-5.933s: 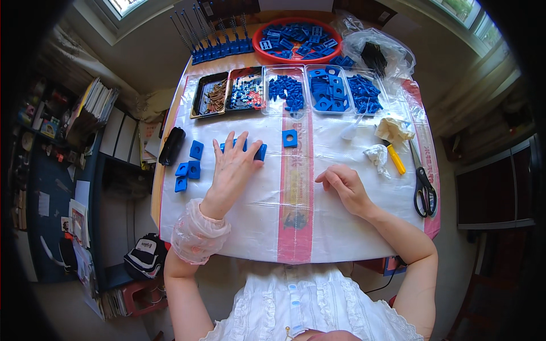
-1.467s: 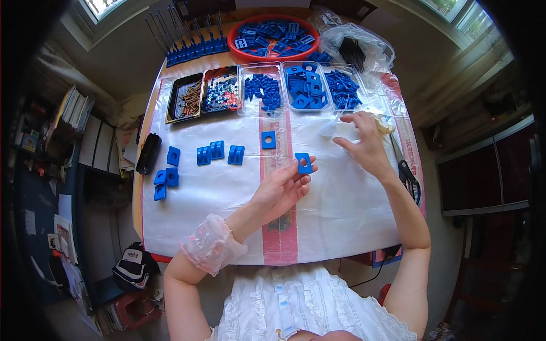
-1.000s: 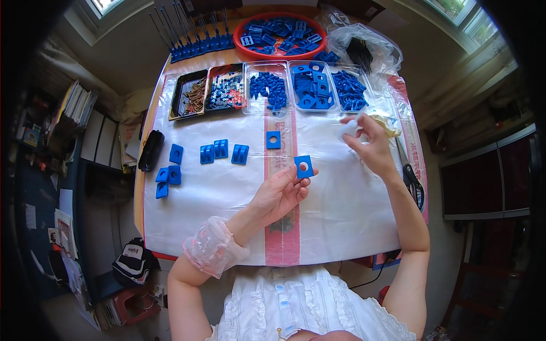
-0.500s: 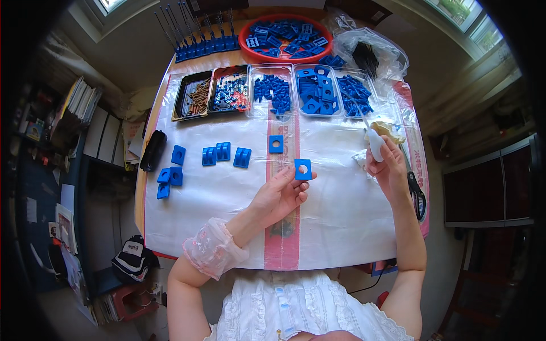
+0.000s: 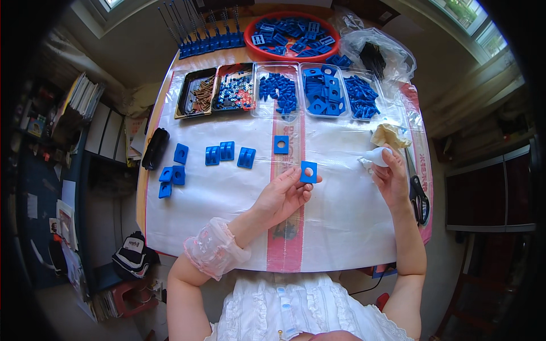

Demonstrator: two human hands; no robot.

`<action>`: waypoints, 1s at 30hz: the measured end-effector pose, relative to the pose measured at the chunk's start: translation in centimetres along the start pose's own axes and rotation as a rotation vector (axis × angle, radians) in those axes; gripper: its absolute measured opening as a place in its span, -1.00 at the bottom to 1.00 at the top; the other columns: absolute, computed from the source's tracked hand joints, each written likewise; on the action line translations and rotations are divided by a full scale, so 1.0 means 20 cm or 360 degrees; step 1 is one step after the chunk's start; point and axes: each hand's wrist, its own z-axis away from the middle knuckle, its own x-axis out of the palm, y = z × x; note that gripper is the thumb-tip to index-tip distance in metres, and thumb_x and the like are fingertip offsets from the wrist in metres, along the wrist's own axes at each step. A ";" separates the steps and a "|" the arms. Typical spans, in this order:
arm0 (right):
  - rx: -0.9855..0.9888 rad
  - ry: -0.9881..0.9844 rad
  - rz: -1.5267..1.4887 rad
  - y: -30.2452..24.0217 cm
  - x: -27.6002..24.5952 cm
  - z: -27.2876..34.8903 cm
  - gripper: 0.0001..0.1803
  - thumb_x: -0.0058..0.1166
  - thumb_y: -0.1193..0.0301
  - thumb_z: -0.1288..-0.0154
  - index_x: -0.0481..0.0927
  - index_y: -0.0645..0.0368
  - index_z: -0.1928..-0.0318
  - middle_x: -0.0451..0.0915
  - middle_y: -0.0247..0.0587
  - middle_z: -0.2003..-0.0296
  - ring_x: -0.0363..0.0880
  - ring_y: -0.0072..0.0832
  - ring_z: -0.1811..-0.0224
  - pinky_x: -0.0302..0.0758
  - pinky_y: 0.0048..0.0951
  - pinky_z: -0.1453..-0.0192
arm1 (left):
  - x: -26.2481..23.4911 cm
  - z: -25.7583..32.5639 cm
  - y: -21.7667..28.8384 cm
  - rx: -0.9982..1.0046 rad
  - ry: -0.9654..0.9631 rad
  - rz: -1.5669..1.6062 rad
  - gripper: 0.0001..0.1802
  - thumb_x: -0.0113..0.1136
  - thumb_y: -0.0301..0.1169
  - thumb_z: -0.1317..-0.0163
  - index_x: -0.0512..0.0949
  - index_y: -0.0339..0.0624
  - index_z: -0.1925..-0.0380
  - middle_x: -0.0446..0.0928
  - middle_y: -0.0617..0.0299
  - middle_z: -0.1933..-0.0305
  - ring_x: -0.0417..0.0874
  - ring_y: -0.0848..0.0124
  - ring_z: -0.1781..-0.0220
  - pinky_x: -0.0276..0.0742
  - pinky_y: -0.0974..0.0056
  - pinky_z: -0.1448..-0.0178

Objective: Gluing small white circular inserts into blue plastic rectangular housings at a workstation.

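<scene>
In the head view, the left hand (image 5: 282, 196) pinches a blue rectangular plate (image 5: 309, 164), pierced by a round hole, above the middle of the sheet-covered worktop (image 5: 341, 238); toward its right edge, the right hand (image 5: 393, 179) grips a smooth, white, bulbous bottle (image 5: 375, 156).

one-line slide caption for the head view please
Left hand holds a holed blue plate, right hand a white bottle, over a white-covered table.

Daylight enters by the left window (image 5: 111, 4) and right window (image 5: 466, 12) — the sheet (image 5: 227, 199) bright with patches of glare, the shelves (image 5: 40, 176) dim — and straight edges bow toward the blackened rim.
</scene>
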 end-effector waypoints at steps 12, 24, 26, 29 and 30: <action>-0.0028 0.0076 0.0191 0.01 0.04 0.02 -0.80 0.11 0.26 -0.43 0.45 0.01 0.35 0.22 -0.61 0.67 0.02 -0.87 0.69 -0.10 -0.72 0.66 | 0.00 -0.01 0.00 0.0016 -0.0002 -0.0107 -0.72 -0.10 -0.21 -0.56 0.44 -0.18 0.03 0.49 0.02 -0.05 0.47 0.54 0.18 0.53 0.44 0.04; -0.0035 0.0101 0.0186 0.03 0.03 0.01 -0.82 0.14 0.34 -0.39 0.48 0.05 0.37 0.39 -0.57 0.60 0.09 -0.88 0.68 -0.08 -0.71 0.67 | 0.00 -0.01 -0.01 -0.0009 -0.0010 -0.0174 -0.73 -0.09 -0.22 -0.56 0.44 -0.17 0.01 0.48 0.00 -0.09 0.48 0.55 0.17 0.52 0.45 0.03; -0.0034 0.0095 0.0179 0.04 0.03 0.01 -0.82 0.14 0.34 -0.39 0.48 0.05 0.37 0.37 -0.59 0.61 0.08 -0.88 0.68 -0.08 -0.70 0.67 | 0.00 -0.01 -0.01 -0.0010 -0.0018 -0.0183 -0.74 -0.09 -0.22 -0.56 0.44 -0.16 0.01 0.48 0.01 -0.09 0.48 0.56 0.17 0.52 0.45 0.03; -0.0048 0.0084 0.0168 0.05 0.03 0.01 -0.83 0.15 0.35 -0.38 0.48 0.05 0.36 0.36 -0.59 0.61 0.08 -0.88 0.69 -0.10 -0.69 0.67 | 0.00 0.00 -0.01 -0.0007 -0.0014 -0.0194 -0.74 -0.09 -0.22 -0.56 0.44 -0.15 0.01 0.48 0.01 -0.10 0.48 0.56 0.17 0.51 0.45 0.03; -0.0051 0.0087 0.0168 0.05 0.03 0.01 -0.83 0.15 0.35 -0.38 0.48 0.05 0.36 0.36 -0.59 0.60 0.08 -0.88 0.69 -0.10 -0.69 0.67 | 0.00 0.00 -0.01 -0.0012 -0.0015 -0.0193 -0.74 -0.09 -0.22 -0.56 0.44 -0.15 0.01 0.48 0.01 -0.10 0.48 0.56 0.17 0.51 0.45 0.03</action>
